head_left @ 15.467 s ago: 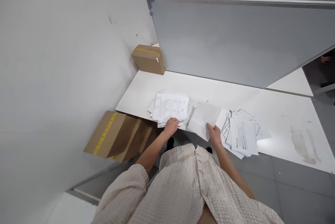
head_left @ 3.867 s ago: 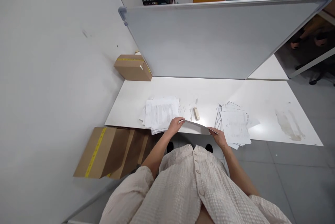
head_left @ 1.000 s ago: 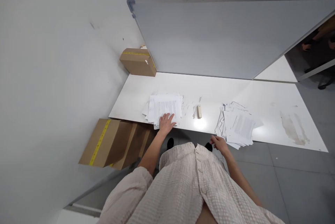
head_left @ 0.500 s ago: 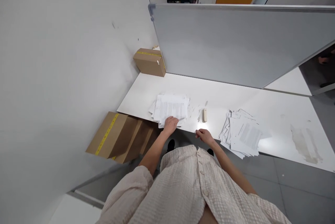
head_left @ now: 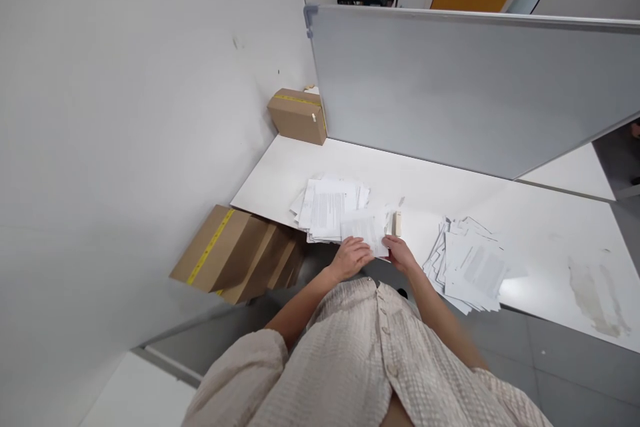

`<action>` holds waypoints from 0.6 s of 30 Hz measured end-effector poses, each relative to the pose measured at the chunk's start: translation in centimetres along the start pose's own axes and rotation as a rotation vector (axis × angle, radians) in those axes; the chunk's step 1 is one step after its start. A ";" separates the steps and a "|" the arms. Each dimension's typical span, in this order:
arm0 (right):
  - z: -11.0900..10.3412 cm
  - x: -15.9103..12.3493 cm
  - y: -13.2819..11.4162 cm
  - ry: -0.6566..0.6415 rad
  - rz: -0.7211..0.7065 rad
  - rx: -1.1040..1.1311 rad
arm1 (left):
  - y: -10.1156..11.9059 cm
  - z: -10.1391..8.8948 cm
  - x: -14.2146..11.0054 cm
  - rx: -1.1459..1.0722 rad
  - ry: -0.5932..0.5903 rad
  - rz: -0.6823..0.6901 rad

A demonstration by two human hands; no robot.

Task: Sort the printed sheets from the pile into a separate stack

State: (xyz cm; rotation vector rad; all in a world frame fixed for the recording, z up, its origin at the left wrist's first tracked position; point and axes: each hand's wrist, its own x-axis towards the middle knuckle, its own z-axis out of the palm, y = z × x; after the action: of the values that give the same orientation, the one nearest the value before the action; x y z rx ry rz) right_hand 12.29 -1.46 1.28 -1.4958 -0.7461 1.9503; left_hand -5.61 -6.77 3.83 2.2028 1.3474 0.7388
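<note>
Both hands meet at the near edge of the white table [head_left: 525,227]. My left hand [head_left: 351,258] and my right hand [head_left: 399,253] each grip the near edge of a printed sheet [head_left: 366,230] that lies just right of the left paper stack [head_left: 327,207]. A small beige stapler [head_left: 397,223] lies beside the sheet, partly hidden by it. A second, fanned pile of papers [head_left: 470,264] rests to the right of my right hand.
A grey partition board [head_left: 475,80] stands along the table's far side. One cardboard box [head_left: 299,115] sits at the far left corner against the white wall. Flat cardboard boxes [head_left: 235,257] lie below the table's left end. Stains mark the table's right end.
My left hand left the top of the left stack and my right hand moved in from the right; both now hold one sheet between the stacks. The camera swung slightly left.
</note>
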 end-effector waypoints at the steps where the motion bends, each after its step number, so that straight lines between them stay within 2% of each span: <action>1: -0.6 0.1 0.4 0.048 -0.033 -0.037 | -0.6 0.1 0.1 -0.005 0.026 -0.070; 4: -2.5 -0.4 1.2 0.151 -0.122 -0.109 | -3.5 -0.1 0.5 0.137 0.132 -0.371; 6: -3.5 -1.0 1.5 0.222 -0.136 -0.121 | -5.5 -0.5 0.5 0.308 0.101 -0.504; 7: -3.9 -1.3 1.6 0.245 -0.127 -0.120 | -6.3 -0.7 0.4 0.365 0.053 -0.517; 11: -4.2 -1.8 1.8 0.267 -0.075 -0.094 | -8.2 -1.4 -0.4 0.437 -0.109 -0.416; 16: -3.2 -0.7 2.0 0.295 -0.057 -0.107 | -8.8 -2.2 -0.6 0.356 -0.107 -0.278; 18: -2.7 0.0 1.9 0.278 -0.063 -0.115 | -8.8 -2.6 -0.3 0.309 -0.086 -0.287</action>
State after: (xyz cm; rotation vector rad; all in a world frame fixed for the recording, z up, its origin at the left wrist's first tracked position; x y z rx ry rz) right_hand 14.77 -2.56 -0.69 -1.7451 -0.7814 1.6326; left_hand -13.19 -3.03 0.20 2.1660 1.7822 0.3452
